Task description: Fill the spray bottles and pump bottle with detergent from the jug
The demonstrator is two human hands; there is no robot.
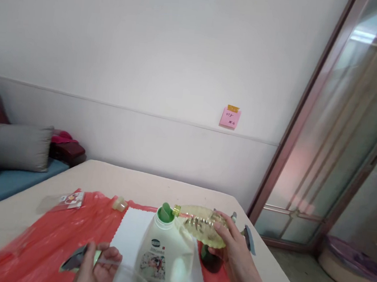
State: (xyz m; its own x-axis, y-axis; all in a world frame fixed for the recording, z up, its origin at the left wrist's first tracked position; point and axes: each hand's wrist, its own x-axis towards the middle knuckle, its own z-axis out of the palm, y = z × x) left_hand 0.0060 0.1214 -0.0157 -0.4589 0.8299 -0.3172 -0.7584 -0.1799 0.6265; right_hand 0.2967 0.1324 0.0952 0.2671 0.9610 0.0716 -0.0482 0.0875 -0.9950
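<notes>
A clear yellowish plastic bottle (200,223) lies tipped on its side in my right hand (233,249), whose fingers wrap its base end. Its neck points left, beside the open mouth of a pale detergent jug (165,259). The jug stands upright, with a green spout (166,213) in its mouth. To the left of the jug is my left hand (99,264), palm up with loosely curled fingers apart. A dark, green-edged object (75,258) shows beside and behind its thumb; I cannot make out its kind.
Beneath the jug is a white sheet (130,224) over red plastic (50,234) on a pale table (150,184). A small pale cap (120,204) and a clear packet (72,199) lie left. A dark round object (211,261) and grey blade-like piece (249,239) are right.
</notes>
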